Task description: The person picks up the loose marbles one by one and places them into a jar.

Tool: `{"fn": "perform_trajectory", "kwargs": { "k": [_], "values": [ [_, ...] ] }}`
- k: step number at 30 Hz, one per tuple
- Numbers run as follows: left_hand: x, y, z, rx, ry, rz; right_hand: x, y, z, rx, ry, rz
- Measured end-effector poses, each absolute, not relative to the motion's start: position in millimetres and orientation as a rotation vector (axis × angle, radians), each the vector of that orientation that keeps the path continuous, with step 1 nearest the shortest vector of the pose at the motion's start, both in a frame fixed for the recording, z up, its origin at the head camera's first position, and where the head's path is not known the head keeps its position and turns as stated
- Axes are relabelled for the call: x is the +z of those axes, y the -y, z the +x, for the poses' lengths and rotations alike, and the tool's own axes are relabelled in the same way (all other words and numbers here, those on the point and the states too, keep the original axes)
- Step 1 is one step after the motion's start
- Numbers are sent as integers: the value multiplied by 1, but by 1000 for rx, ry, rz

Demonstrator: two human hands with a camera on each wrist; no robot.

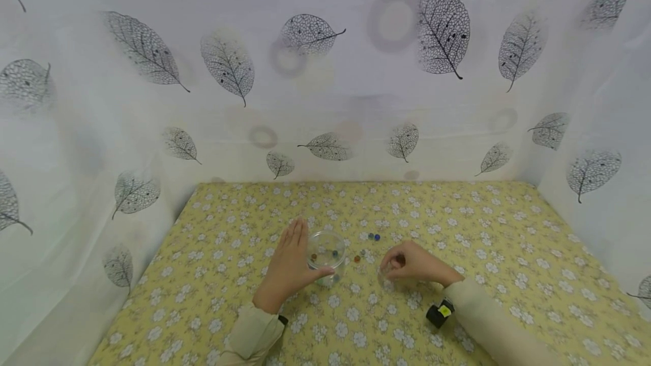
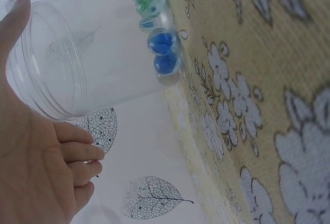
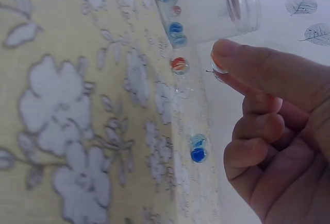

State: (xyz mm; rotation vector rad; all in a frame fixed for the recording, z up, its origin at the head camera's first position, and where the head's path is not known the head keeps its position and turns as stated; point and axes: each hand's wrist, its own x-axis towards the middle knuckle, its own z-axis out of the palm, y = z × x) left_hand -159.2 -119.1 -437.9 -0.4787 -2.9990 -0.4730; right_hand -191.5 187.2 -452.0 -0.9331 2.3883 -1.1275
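A clear plastic jar (image 1: 325,240) stands upright on the table with several glass marbles (image 2: 164,41) at its bottom, blue, green and reddish. My left hand (image 1: 291,267) is beside the jar's rim, fingers straight and thumb spread across the near side; whether it touches the plastic is unclear. To the right of the jar, my right hand (image 1: 412,262) is raised over the cloth. Its thumb and forefinger pinch a clear marble (image 3: 218,67) with some orange, mostly covered by the fingertips. An orange marble (image 3: 180,66) lies on the cloth between jar and right hand.
Farther back, a dark blue marble (image 1: 377,237) and a paler marble (image 1: 370,236) lie side by side. Something clear and faint (image 1: 386,279) shows below the right hand. Yellow flowered cloth (image 1: 351,315) covers the table, and leaf-printed curtains (image 1: 356,95) enclose it.
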Motion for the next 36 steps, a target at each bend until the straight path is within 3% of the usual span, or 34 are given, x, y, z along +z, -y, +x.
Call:
{"fn": "perform_trajectory", "kwargs": {
  "k": [36],
  "values": [
    [-435,119,-159,-509,3016,-462,-394,-171,-217,-1181,-2521,-915]
  ]
}}
